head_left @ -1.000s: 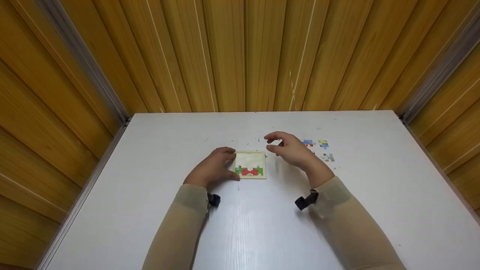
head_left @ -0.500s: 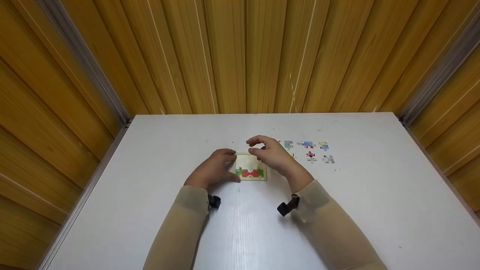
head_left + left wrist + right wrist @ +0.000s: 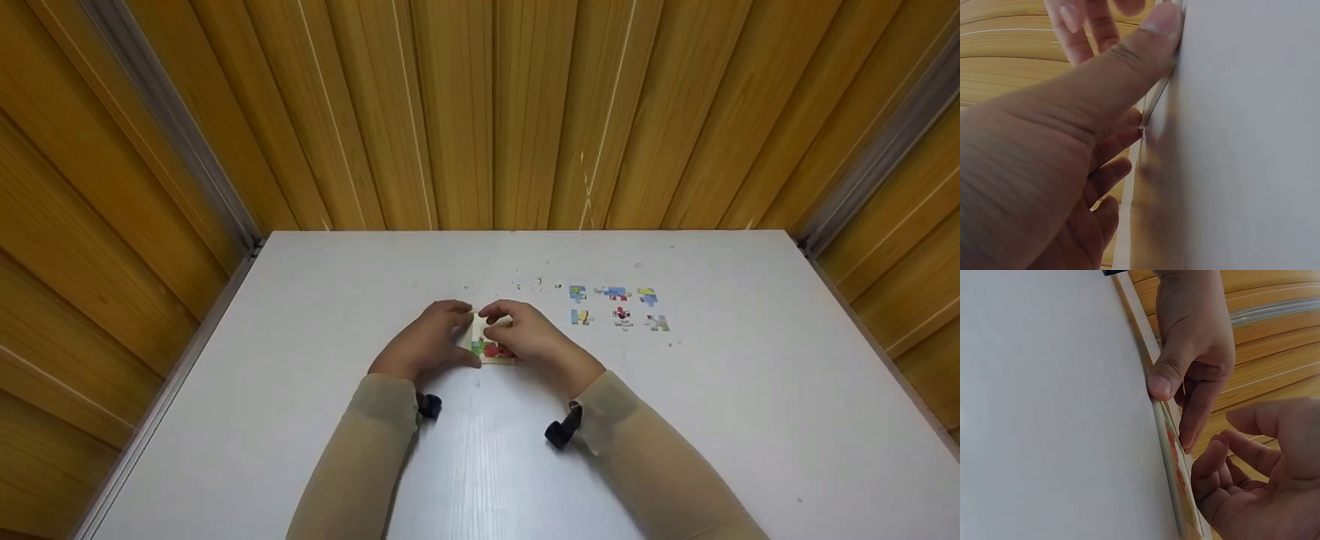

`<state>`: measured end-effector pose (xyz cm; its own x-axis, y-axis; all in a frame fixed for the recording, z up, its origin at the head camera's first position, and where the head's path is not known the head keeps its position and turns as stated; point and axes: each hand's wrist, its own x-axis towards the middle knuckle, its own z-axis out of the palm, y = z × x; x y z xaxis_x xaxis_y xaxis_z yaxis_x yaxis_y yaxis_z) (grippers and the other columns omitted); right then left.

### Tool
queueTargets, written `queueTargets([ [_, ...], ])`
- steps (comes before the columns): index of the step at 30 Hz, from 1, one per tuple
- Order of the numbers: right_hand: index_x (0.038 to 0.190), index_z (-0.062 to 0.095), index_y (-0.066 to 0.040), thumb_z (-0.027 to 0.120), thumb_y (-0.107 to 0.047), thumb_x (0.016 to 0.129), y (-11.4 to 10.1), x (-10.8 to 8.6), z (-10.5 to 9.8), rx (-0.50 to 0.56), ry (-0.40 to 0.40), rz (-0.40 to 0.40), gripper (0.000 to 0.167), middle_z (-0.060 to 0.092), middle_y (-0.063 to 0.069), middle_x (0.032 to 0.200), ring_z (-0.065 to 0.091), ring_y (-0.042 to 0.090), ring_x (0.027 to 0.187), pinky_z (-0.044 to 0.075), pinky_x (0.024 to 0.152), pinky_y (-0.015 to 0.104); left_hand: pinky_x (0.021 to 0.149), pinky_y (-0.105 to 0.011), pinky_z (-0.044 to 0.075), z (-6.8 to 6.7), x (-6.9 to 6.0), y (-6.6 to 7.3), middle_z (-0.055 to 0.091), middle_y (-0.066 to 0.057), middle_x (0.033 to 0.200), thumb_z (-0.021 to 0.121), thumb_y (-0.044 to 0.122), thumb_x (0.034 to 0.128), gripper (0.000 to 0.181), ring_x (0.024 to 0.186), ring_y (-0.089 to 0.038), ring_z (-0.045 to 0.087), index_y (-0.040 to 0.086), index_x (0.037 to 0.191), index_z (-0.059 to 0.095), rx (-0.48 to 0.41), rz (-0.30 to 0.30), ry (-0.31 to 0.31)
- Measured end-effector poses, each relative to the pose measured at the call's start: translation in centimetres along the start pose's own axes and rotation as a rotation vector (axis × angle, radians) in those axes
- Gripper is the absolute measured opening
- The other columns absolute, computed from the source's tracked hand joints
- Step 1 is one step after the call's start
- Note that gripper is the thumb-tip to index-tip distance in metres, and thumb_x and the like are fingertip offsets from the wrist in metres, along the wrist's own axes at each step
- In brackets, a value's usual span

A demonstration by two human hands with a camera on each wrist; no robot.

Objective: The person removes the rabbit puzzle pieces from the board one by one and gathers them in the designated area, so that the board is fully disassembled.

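While the left hand [image 3: 424, 341] grips the puzzle tray [image 3: 480, 328], the right hand [image 3: 529, 335] curves above it (holding something? can't tell); the near row [image 3: 491, 350] looks laid, 6 loose pieces [image 3: 622, 316] remain rightward on the bench [image 3: 750, 390].

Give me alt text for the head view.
The left hand holds a puzzle frame by its left side; the right hand is over it. Right of them, six puzzle pieces lie in two rows on a white table.
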<state>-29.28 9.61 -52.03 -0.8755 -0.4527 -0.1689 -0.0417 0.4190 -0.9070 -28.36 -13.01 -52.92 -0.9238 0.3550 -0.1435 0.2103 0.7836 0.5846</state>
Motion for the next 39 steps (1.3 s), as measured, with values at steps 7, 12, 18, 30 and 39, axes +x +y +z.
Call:
queueTargets([
  [7,0.145,0.072,-0.007,0.071,-0.013,0.108,0.6,0.2,0.4,-0.157,-0.001,-0.022,0.038,0.07,0.015,0.141,0.066,0.018,0.106,0.058,0.091,0.032,0.142,-0.053,0.033,0.1,0.0,-0.2,0.048,-0.008,0.178,0.101,0.033,0.0881,0.085,0.173,-0.033,0.034,0.011,0.162,0.063,-0.018,-0.003,0.001],
  [12,0.144,0.076,-0.004,0.077,-0.014,0.103,0.9,0.2,0.5,-0.316,0.006,-0.077,0.042,0.069,0.016,0.13,0.062,0.025,0.116,0.053,0.107,0.043,0.142,-0.052,0.033,0.1,0.2,-0.2,0.047,-0.009,0.178,0.1,0.034,0.0886,0.089,0.173,-0.033,0.034,0.008,0.164,0.06,-0.021,0.011,0.001],
  [18,0.135,0.081,-0.005,0.081,-0.013,0.102,1.0,0.1,0.6,-0.38,-0.01,-0.097,0.034,0.069,0.013,0.124,0.062,0.022,0.107,0.053,0.095,0.038,0.142,-0.052,0.034,0.0,0.2,-0.3,0.048,-0.012,0.177,0.1,0.033,0.0888,0.088,0.172,-0.036,0.036,0.006,0.163,0.06,-0.009,0.045,-0.002],
  [30,0.128,0.071,-0.009,0.078,-0.003,0.101,0.8,-0.1,1.2,-0.341,-0.012,-0.119,0.029,0.069,0.009,0.117,0.061,0.018,0.101,0.053,0.094,0.037,0.142,-0.051,0.033,-0.1,0.0,-0.2,0.047,-0.007,0.179,0.1,0.034,0.0887,0.088,0.174,-0.032,0.032,0.008,0.163,0.061,-0.012,0.018,-0.011],
  [39,0.132,0.073,-0.007,0.081,-0.002,0.097,1.2,0.1,1.0,-0.293,-0.02,-0.093,0.036,0.074,0.007,0.115,0.062,0.016,0.099,0.052,0.091,0.033,0.142,-0.051,0.033,0.0,0.1,-0.2,0.048,-0.009,0.178,0.1,0.033,0.0882,0.089,0.174,-0.034,0.033,0.006,0.163,0.06,-0.011,0.021,-0.006],
])
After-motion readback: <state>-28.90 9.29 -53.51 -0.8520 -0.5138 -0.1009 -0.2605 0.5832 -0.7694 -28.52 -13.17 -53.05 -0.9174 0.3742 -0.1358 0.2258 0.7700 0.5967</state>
